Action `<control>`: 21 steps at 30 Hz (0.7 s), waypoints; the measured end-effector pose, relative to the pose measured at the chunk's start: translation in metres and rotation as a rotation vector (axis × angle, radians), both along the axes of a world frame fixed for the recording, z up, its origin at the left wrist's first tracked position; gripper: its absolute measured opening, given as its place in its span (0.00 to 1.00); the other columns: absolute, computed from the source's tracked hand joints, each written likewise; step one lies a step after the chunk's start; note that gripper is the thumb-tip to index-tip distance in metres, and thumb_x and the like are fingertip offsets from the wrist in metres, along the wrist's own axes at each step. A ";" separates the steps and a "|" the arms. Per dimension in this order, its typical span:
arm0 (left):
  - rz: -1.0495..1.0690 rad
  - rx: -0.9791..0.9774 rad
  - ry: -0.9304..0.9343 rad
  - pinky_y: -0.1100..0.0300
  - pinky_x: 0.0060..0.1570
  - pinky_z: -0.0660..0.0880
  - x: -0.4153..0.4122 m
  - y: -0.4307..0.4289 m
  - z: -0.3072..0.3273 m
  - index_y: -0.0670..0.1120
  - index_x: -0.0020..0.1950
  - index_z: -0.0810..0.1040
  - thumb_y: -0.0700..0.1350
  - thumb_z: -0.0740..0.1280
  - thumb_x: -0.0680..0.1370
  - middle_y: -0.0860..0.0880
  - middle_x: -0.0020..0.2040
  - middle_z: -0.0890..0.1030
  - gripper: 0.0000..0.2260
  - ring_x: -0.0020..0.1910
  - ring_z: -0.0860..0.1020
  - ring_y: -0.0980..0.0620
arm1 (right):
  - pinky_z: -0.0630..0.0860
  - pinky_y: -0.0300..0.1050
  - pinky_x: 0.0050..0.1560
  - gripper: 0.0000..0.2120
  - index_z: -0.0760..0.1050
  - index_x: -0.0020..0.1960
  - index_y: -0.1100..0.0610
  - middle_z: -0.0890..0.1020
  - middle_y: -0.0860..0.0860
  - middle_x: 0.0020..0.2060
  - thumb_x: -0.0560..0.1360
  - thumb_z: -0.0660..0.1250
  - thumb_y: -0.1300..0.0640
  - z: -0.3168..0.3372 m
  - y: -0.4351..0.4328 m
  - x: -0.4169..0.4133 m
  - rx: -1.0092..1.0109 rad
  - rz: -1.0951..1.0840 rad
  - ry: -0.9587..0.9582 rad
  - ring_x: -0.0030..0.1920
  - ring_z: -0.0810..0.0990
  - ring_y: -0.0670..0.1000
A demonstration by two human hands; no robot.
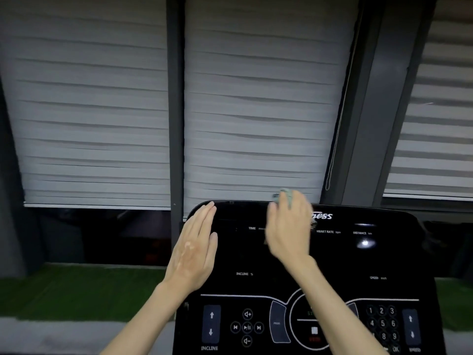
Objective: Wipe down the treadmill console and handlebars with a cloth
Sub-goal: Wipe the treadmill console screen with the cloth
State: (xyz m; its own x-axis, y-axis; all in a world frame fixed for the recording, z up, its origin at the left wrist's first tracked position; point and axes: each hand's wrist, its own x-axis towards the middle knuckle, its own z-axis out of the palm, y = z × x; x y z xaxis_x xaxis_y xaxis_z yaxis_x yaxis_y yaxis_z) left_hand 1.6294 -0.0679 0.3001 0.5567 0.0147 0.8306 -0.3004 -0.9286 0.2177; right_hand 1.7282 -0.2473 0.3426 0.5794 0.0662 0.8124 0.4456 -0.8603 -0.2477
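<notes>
The black glossy treadmill console (pixel 256 254) fills the lower middle, with buttons along its bottom. My right hand (pixel 289 226) presses a small grey-green cloth (pixel 288 197) against the console's top edge, near the white brand lettering; the hand is blurred and most of the cloth is hidden under the fingers. My left hand (pixel 194 249) lies flat, fingers together, on the console's upper left corner and holds nothing. No handlebars show in the view.
Grey roller blinds (pixel 89 111) cover the windows behind the console, split by dark frame posts (pixel 175 98). A blind cord (pixel 337 129) hangs at the right. A strip of green artificial turf (pixel 76 290) runs along the sill at the left.
</notes>
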 end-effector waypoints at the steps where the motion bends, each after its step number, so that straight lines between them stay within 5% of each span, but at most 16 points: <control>1: -0.008 -0.011 -0.008 0.56 0.75 0.58 -0.001 0.003 0.002 0.39 0.76 0.64 0.44 0.53 0.82 0.47 0.76 0.66 0.23 0.76 0.60 0.54 | 0.62 0.58 0.67 0.25 0.74 0.64 0.65 0.74 0.65 0.62 0.79 0.50 0.49 -0.002 0.020 -0.007 -0.042 0.034 -0.005 0.63 0.71 0.65; 7: 0.006 -0.097 -0.045 0.54 0.74 0.62 -0.012 0.022 0.010 0.38 0.74 0.67 0.45 0.52 0.82 0.45 0.73 0.69 0.22 0.73 0.66 0.51 | 0.62 0.55 0.68 0.23 0.69 0.67 0.62 0.73 0.60 0.64 0.79 0.51 0.52 -0.001 0.106 -0.048 -0.268 0.321 -0.070 0.65 0.69 0.61; 14: 0.040 -0.085 -0.034 0.52 0.73 0.64 -0.026 0.044 0.006 0.39 0.74 0.67 0.45 0.52 0.82 0.46 0.73 0.70 0.22 0.73 0.66 0.51 | 0.64 0.52 0.69 0.23 0.64 0.73 0.60 0.68 0.59 0.70 0.81 0.49 0.53 0.010 0.073 -0.020 -0.492 0.403 -0.105 0.69 0.68 0.59; 17: 0.046 -0.073 -0.022 0.54 0.74 0.62 -0.026 0.045 0.008 0.39 0.74 0.67 0.45 0.51 0.82 0.45 0.73 0.70 0.22 0.73 0.66 0.50 | 0.61 0.53 0.72 0.24 0.62 0.74 0.61 0.63 0.58 0.74 0.81 0.50 0.55 0.002 0.084 -0.030 -0.448 0.374 -0.120 0.74 0.61 0.58; 21: 0.040 -0.046 -0.018 0.60 0.74 0.59 -0.022 0.044 0.013 0.38 0.74 0.68 0.45 0.52 0.82 0.44 0.73 0.70 0.22 0.73 0.66 0.51 | 0.55 0.55 0.75 0.26 0.56 0.77 0.62 0.55 0.58 0.77 0.81 0.52 0.56 -0.034 0.074 -0.049 -0.654 0.558 -0.188 0.78 0.49 0.57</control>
